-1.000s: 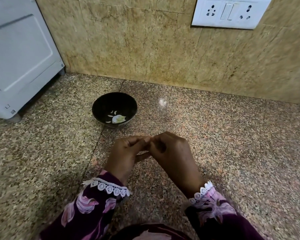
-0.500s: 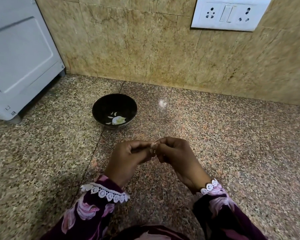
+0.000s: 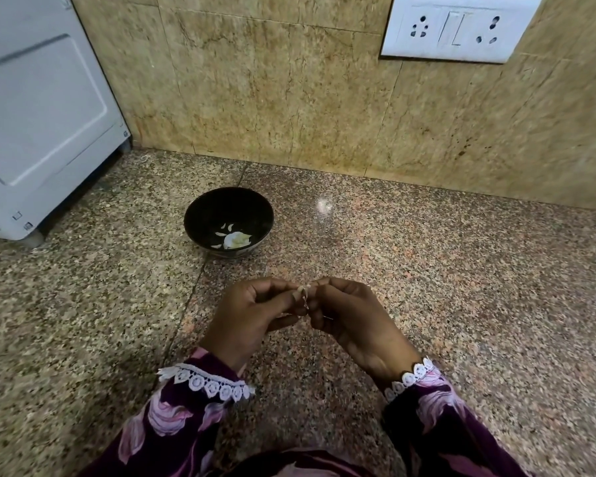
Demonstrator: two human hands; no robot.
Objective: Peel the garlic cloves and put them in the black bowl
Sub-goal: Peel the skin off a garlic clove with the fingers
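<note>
A black bowl [image 3: 200,215] stands on the granite counter [image 3: 427,287], behind my hands and a little to the left. Inside it lie a pale peeled garlic clove [image 3: 235,239] and a few white bits. My left hand [image 3: 252,318] and my right hand [image 3: 351,321] meet fingertip to fingertip in front of the bowl. Between them they pinch a small garlic clove [image 3: 304,291] with a thin strip of skin hanging from it. Most of the clove is hidden by my fingers.
A white appliance [image 3: 38,115] stands on the counter at the far left. A tiled wall [image 3: 289,98] rises behind the bowl, with a white socket and switch plate [image 3: 458,27] at the upper right.
My hands have drawn slightly toward me and my fingers have shifted on the clove. A bit of clove and a strip of skin now show between the fingertips.
</note>
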